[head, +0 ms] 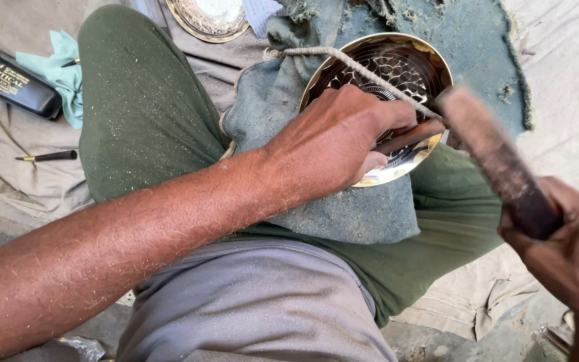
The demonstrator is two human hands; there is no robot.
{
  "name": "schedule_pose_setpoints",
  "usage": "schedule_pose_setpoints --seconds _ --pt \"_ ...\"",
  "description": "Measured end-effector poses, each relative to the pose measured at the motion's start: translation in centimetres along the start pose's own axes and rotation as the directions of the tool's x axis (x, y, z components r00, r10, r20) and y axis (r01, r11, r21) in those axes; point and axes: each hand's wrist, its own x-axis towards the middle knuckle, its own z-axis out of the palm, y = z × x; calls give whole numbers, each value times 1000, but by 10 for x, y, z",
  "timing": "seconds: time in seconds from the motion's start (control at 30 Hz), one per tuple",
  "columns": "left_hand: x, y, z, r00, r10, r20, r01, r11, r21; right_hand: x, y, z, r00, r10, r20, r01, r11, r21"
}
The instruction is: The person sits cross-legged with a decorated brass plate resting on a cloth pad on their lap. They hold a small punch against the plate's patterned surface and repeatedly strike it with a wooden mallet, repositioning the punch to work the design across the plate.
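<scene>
left fingers (pixel 376 127) pinch chisel (pixel 410 136) inside engraved brass bowl (pixel 397 67), cord (pixel 356 67) just above; right hand (pixel 564 241) clenched round blurred mallet (pixel 494 157).

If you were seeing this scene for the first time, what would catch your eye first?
The shiny patterned brass bowl at top centre, resting on a grey-green cloth over the lap. The left hand presses a wooden-handled tool onto it, while the right hand at lower right grips a blurred wooden mallet.

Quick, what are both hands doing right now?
Left hand: closed on a wooden-handled chisel, resting on the engraved brass bowl.
Right hand: closed on a wooden mallet, blurred.
</scene>
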Motion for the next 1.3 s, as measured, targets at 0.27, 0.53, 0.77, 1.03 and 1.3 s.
schedule_pose_setpoints --seconds 0.27,0.53,0.77,1.03,1.3 --pt "0 4 -2 993 -107 51 108 994 -10 -9 -49 1 978 210 17 -203 962 -182" --pt "-1 2 -3 1000 3 -11 -2 997 83 -2 -45 3 985 172 -4 -164 945 284" --pt "-3 2 -6 999 30 -31 -31 1000 -3 -18 -50 6 976 209 -65 -193 961 197" --pt "0 6 -7 997 -69 37 66 995 77 -12 -57 5 954 282 -104 -222 895 387" --pt "-3 4 -10 999 27 -24 -26 999 33 -21 -48 11 969 225 -104 -173 913 369"
